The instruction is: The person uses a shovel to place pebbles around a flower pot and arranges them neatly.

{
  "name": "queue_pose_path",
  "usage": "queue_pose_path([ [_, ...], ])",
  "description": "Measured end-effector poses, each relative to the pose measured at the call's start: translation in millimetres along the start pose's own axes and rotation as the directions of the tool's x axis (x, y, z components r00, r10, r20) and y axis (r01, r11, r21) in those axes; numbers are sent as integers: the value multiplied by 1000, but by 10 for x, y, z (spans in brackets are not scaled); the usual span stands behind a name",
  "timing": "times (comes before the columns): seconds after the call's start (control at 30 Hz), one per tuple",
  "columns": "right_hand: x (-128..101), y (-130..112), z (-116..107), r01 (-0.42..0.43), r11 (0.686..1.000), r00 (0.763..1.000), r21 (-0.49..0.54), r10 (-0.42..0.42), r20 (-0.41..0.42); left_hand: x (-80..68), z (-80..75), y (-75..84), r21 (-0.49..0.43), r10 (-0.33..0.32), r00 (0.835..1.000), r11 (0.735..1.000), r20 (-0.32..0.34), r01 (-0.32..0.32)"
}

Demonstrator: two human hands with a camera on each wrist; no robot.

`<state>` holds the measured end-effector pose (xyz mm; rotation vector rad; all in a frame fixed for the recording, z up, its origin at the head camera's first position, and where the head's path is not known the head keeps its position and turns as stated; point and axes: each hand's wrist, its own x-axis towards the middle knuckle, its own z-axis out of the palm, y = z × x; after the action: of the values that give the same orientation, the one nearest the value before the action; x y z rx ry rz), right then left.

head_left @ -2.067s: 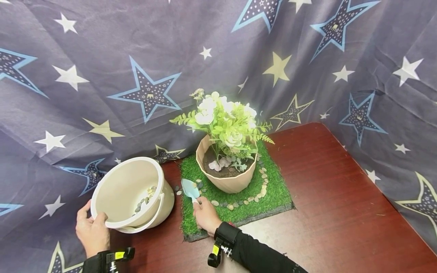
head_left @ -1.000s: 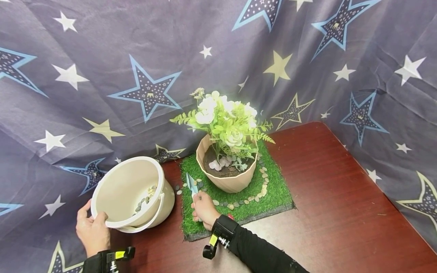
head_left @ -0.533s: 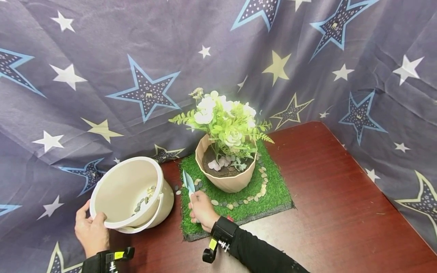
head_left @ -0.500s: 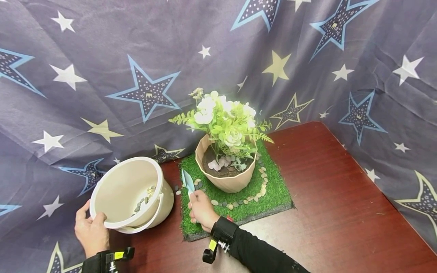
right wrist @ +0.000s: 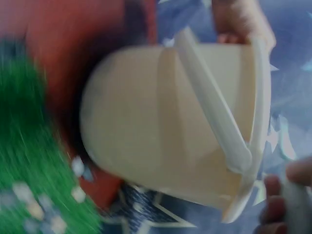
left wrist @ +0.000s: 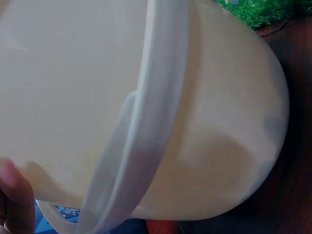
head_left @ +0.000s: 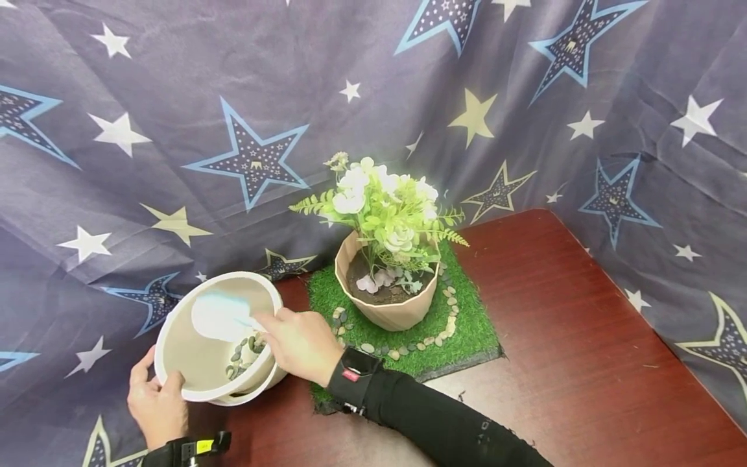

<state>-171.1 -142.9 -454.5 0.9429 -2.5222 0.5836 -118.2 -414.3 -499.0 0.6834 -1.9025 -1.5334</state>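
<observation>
A cream bucket (head_left: 189, 363) leans over on the table, its mouth tipped toward me, with several pebbles (head_left: 236, 364) inside. My left hand (head_left: 156, 405) grips its rim at the near left; in the left wrist view only a finger or thumb (left wrist: 15, 187) shows beside the bucket wall (left wrist: 224, 97). My right hand (head_left: 303, 344) holds a light blue garden trowel (head_left: 224, 316), whose blade is motion-blurred inside the bucket's mouth. The right wrist view shows the trowel's pale handle (right wrist: 298, 207) between the fingers, close to the bucket rim (right wrist: 261, 112).
Right of the bucket, a pink planter (head_left: 392, 316) with white flowers (head_left: 353, 188) stands on an artificial grass mat (head_left: 467, 331). A curved row of pebbles (head_left: 428, 340) runs around it. The reddish wooden table (head_left: 572, 337) extends to the right; a star-printed cloth (head_left: 379, 117) hangs behind.
My right hand has moved left from the mat's left side, bringing the trowel into the bucket's mouth. The bucket's mouth is slightly lower; my left hand keeps its grip on the rim.
</observation>
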Motion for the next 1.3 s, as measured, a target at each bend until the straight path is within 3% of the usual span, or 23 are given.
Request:
queue_pose_path([
  [0.07,67,-71,1,90,983,996,-161,-89,15,-59,-13,-15,0,28,1000,1000,-3,-28],
  [0.17,118,-179,31,175,922,983,-344,-181,16,-159,-23,-21,72,100,995,992,-11,-99],
  [0.3,142,-270,127,210,852,970,-479,-243,-7,-289,-15,0,187,216,976,959,-4,-211],
  [0.43,148,-296,283,258,835,962,-486,-266,54,-417,-4,31,193,298,954,936,17,-295],
  [0.63,131,-229,433,317,828,948,-462,-268,171,-567,22,40,137,353,933,923,64,-359],
  [0.87,169,-132,393,427,786,904,-447,-350,247,-610,9,31,99,367,930,924,38,-368],
  [0.97,166,-122,388,430,784,902,-447,-349,255,-609,-3,30,104,376,926,920,37,-377],
  [1.07,168,-129,400,402,805,912,-435,-309,270,-615,0,22,105,379,925,919,33,-380],
  [1.2,171,-124,440,331,871,914,-362,-199,354,-638,32,15,109,400,916,909,36,-402],
  [1.3,167,-103,458,280,916,893,-286,-139,427,-658,62,33,99,433,900,895,39,-435],
])
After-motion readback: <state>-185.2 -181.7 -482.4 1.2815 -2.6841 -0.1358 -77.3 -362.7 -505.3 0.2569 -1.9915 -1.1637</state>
